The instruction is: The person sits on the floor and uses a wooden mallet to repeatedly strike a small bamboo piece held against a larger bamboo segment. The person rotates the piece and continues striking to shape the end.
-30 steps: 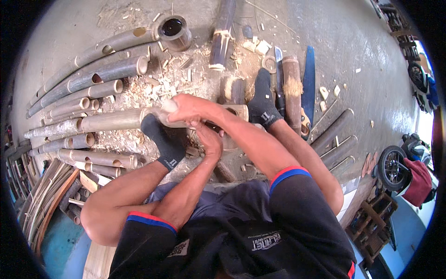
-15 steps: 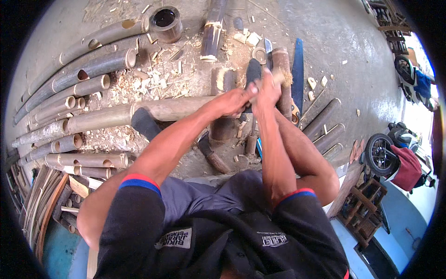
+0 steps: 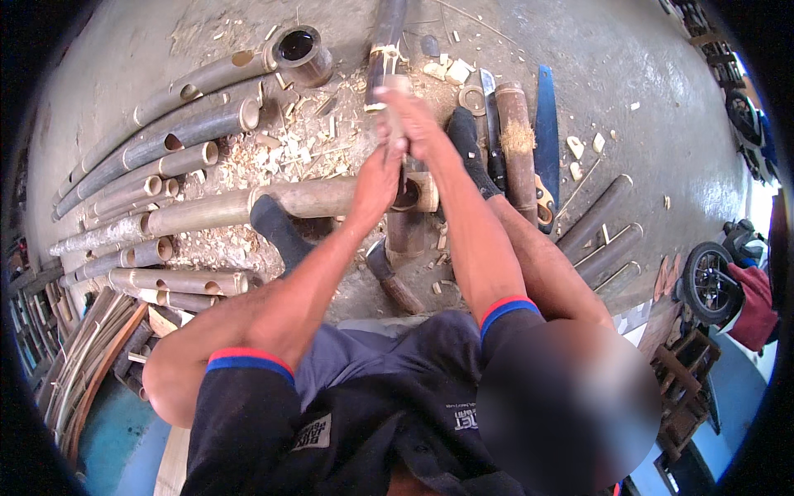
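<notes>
Both my hands are closed round a wooden-handled chisel [image 3: 398, 91] held nearly upright. My left hand [image 3: 380, 178] grips its lower part. Above it, my right hand [image 3: 416, 126] wraps the upper handle, slightly blurred. The slim metal shaft runs down to a round hole in the near end of a long bamboo pole [image 3: 331, 195]; how deep the tip goes cannot be made out. The pole lies across a short bamboo block [image 3: 405, 234]. My left foot in a dark sock [image 3: 277, 230] rests against the pole, and my right foot [image 3: 465, 136] is beyond its end.
A machete [image 3: 493, 132], a bamboo piece [image 3: 518, 157] and a blue-bladed handsaw [image 3: 547, 124] lie to the right. A curved tool [image 3: 394, 281] sits near me. Bamboo poles with holes [image 3: 186, 124] fill the left, amid wood shavings [image 3: 248, 153]. A dark-filled bamboo cup [image 3: 304, 62] stands farther off.
Both hands have moved left, from near my right foot to above the pole's end, where the hole now shows. An upright tool near the block has gone from its place.
</notes>
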`<state>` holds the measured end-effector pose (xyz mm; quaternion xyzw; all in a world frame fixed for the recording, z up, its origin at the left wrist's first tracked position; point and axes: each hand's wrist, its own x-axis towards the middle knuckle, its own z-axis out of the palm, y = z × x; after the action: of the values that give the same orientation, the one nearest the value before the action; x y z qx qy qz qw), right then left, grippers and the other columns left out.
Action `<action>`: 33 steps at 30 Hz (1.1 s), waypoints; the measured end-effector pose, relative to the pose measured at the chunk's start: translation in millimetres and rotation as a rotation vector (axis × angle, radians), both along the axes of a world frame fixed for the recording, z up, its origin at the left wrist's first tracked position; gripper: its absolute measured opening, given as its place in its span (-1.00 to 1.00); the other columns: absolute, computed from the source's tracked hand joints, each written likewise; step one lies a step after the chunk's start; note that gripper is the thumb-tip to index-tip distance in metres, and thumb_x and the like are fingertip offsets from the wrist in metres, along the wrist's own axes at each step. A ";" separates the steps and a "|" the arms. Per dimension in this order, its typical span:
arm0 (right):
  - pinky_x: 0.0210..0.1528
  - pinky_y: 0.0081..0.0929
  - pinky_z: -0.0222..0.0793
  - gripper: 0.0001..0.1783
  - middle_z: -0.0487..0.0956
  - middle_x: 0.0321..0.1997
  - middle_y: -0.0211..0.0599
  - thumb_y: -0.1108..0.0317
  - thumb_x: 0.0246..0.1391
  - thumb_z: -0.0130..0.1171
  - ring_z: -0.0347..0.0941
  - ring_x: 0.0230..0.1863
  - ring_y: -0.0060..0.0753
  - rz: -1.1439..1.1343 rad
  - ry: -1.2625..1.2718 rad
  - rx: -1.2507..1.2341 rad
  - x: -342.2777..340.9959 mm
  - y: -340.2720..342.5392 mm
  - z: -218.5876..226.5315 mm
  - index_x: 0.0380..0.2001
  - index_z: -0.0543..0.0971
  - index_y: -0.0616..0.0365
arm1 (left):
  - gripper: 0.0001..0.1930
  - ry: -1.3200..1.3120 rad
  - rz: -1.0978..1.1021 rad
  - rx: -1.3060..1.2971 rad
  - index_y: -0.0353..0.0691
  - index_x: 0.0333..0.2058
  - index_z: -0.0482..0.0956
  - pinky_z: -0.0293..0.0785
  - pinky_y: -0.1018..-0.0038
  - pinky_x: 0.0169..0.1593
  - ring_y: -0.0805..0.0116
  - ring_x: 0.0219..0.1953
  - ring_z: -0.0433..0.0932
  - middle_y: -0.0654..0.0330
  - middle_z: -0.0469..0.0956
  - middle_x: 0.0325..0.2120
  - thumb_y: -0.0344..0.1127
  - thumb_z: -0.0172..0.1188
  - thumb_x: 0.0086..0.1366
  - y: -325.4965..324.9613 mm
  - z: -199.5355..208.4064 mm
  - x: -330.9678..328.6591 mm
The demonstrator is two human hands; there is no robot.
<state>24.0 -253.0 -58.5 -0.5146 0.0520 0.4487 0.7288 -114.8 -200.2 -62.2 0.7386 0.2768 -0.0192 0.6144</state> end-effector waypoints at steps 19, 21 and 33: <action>-0.31 -0.15 0.55 -0.49 0.62 -0.32 -0.13 0.03 0.10 0.35 0.60 -0.35 -0.14 0.689 -1.321 -1.277 -131.3 -182.4 103.8 -0.06 0.55 0.22 | -0.04 -0.209 -0.575 0.200 -0.35 -0.16 0.69 0.44 0.02 0.02 -0.20 -0.15 0.61 -0.26 0.63 -0.31 0.54 -0.33 0.38 -4.5 111.7 40.2; -0.40 -0.24 0.52 -0.55 0.56 -0.44 -0.22 0.14 0.14 0.33 0.54 -0.47 -0.26 0.301 -0.730 -0.886 -164.1 -200.6 58.3 -0.04 0.50 0.22 | -0.22 -0.367 -0.370 0.235 -0.24 0.03 0.62 0.43 0.04 0.08 -0.06 0.03 0.59 -0.17 0.63 -0.08 0.45 0.00 0.32 8.1 89.9 25.6; -0.59 -0.43 0.38 -0.67 0.48 -0.47 -0.39 0.44 0.16 0.21 0.42 -0.61 -0.50 -0.415 -0.086 -0.449 -273.8 -59.6 8.8 -0.03 0.39 0.10 | -0.10 0.046 -0.835 0.824 -0.17 0.12 0.46 0.43 0.03 0.16 -0.01 0.16 0.51 -0.05 0.56 0.04 0.28 0.51 -0.08 44.1 -4.7 -40.5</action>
<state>-249.8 -312.6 -49.7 -0.6597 0.2228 0.2452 0.6745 -155.3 -156.1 -66.9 0.9624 -0.0396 -0.1665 0.2109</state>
